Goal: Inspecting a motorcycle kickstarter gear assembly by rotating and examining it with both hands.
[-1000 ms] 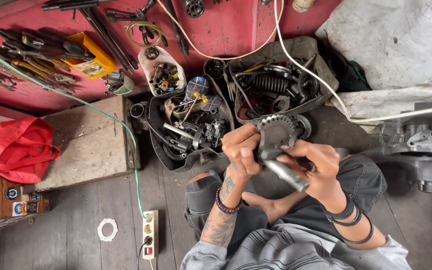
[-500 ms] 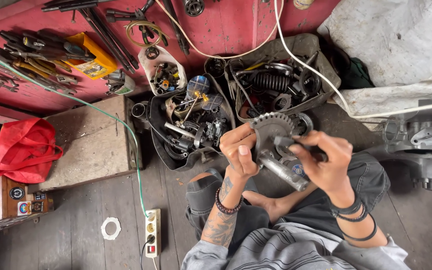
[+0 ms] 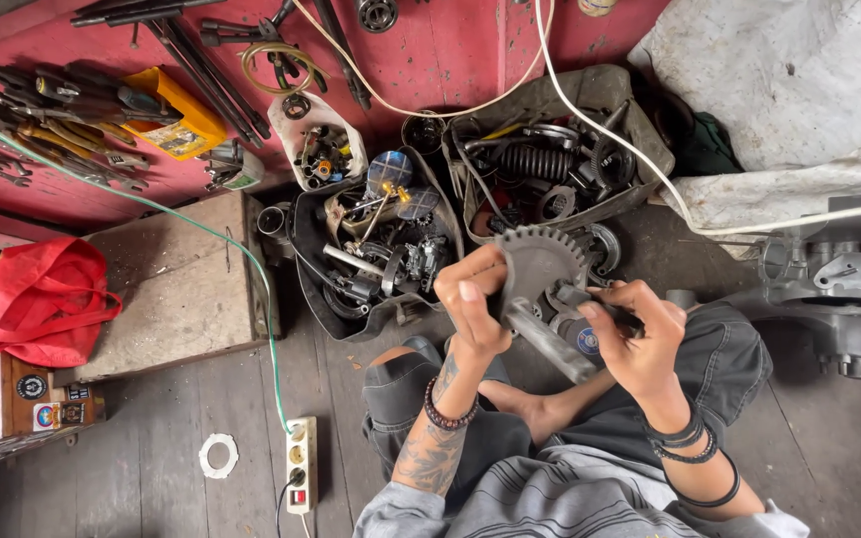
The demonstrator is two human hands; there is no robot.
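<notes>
I sit cross-legged on a wooden floor. My left hand [image 3: 472,299] grips the rim of a round toothed metal gear [image 3: 538,261], part of a greasy gear-and-shaft assembly held above my lap. My right hand [image 3: 638,334] is closed around the other end of that assembly, where a grey metal shaft [image 3: 550,344] sticks out toward me. Both wrists wear dark bead or band bracelets. The part between my palms is partly hidden by my fingers.
A black tray of engine parts [image 3: 376,249] and an olive bag with springs and gears [image 3: 560,164] lie ahead. Tools cover a red board [image 3: 102,110]. A red bag [image 3: 32,299], a power strip [image 3: 300,463], a white ring [image 3: 218,455] and an engine casing [image 3: 849,299] surround me.
The gear assembly has shifted slightly in my hands and tilted, with my right hand regripping lower on it. The view has drifted a little.
</notes>
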